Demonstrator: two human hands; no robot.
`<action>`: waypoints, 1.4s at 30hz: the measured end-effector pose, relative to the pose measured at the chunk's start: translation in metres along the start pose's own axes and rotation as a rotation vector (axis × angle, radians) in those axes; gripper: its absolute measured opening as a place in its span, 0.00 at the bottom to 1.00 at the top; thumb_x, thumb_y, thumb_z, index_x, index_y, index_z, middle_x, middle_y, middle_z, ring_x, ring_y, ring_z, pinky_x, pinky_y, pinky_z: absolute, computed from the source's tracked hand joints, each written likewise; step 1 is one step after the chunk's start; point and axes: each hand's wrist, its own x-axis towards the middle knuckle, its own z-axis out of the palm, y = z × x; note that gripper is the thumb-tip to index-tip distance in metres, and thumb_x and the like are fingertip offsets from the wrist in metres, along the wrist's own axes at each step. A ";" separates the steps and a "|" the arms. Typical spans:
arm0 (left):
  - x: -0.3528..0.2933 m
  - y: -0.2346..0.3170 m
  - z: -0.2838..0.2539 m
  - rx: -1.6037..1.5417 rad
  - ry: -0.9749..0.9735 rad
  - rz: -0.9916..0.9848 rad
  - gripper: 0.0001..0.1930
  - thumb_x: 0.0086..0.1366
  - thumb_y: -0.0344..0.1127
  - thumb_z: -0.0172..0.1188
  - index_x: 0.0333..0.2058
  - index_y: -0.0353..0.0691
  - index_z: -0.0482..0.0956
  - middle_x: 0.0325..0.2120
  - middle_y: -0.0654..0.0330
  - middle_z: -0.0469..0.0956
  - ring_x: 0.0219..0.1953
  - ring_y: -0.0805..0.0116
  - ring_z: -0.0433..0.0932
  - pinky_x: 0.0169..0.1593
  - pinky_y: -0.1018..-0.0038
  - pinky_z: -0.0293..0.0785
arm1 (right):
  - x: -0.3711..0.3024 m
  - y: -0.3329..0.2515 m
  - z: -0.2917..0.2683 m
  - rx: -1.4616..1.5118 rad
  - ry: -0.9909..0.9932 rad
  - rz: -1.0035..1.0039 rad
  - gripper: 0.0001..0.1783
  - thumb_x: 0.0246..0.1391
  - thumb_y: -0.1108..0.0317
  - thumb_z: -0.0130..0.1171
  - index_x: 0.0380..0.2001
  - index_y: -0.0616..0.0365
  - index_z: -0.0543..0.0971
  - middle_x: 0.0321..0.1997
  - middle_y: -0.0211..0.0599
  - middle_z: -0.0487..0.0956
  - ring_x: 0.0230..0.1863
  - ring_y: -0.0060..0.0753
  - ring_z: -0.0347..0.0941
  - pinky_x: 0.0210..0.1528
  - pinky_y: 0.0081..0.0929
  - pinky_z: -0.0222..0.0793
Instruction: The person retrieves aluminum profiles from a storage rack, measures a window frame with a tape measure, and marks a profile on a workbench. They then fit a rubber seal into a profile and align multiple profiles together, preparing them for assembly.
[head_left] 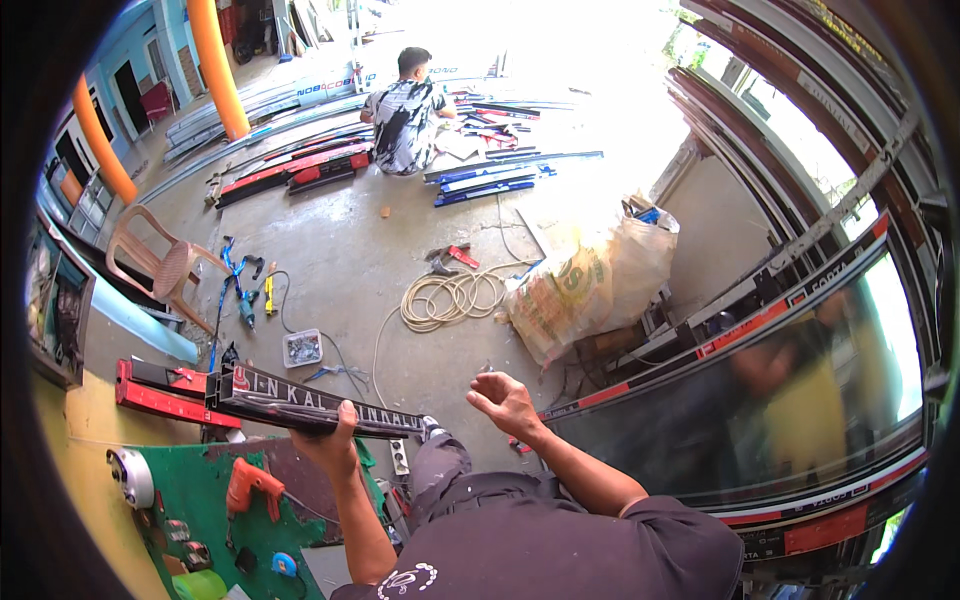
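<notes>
My left hand (332,452) is wrapped around a long black metal profile (275,388) with pale lettering along its side, the thumb lying over its upper edge. At its left end, the black profile lies against a red metal profile (160,402); whether the two are joined I cannot tell. In front of my body, my right hand (508,402) is raised in the air, fingers stretched out and holding nothing. Nearest to it on the right is a large dark glass panel (660,450) in a frame with red and black strips.
Below my left arm is a green work surface (185,480) with an orange power drill (250,487) and a blue tape measure (285,564). A coiled cable (440,303), stuffed sack (560,305) and clear tub (302,348) are on the floor. Beyond, another person (405,120) sits among profiles.
</notes>
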 end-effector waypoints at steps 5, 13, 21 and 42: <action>0.092 -0.002 0.009 0.051 0.011 -0.004 0.41 0.50 0.25 0.76 0.63 0.31 0.65 0.52 0.59 0.73 0.51 0.67 0.74 0.61 0.68 0.71 | 0.080 -0.039 0.032 -0.034 -0.035 -0.057 0.29 0.62 0.63 0.71 0.57 0.71 0.74 0.54 0.51 0.84 0.55 0.36 0.83 0.59 0.31 0.79; 0.174 -0.032 0.016 -0.029 0.000 0.030 0.35 0.52 0.23 0.75 0.58 0.33 0.68 0.47 0.59 0.74 0.45 0.70 0.75 0.54 0.71 0.76 | 0.153 -0.052 0.041 -0.138 0.125 0.039 0.27 0.62 0.61 0.70 0.57 0.70 0.76 0.52 0.50 0.85 0.52 0.37 0.84 0.54 0.32 0.81; 0.232 -0.032 0.040 0.013 0.127 0.037 0.30 0.54 0.26 0.74 0.54 0.33 0.71 0.38 0.61 0.75 0.33 0.73 0.76 0.39 0.73 0.79 | 0.238 -0.037 0.035 -0.229 0.189 0.111 0.26 0.63 0.63 0.70 0.56 0.71 0.76 0.52 0.48 0.85 0.54 0.35 0.83 0.56 0.31 0.79; 0.569 -0.103 0.258 0.169 0.223 0.216 0.30 0.55 0.27 0.73 0.54 0.28 0.70 0.37 0.57 0.78 0.32 0.71 0.77 0.35 0.74 0.79 | 0.653 0.021 0.012 0.044 0.418 0.350 0.26 0.62 0.60 0.70 0.54 0.68 0.76 0.42 0.39 0.85 0.34 0.25 0.82 0.35 0.23 0.78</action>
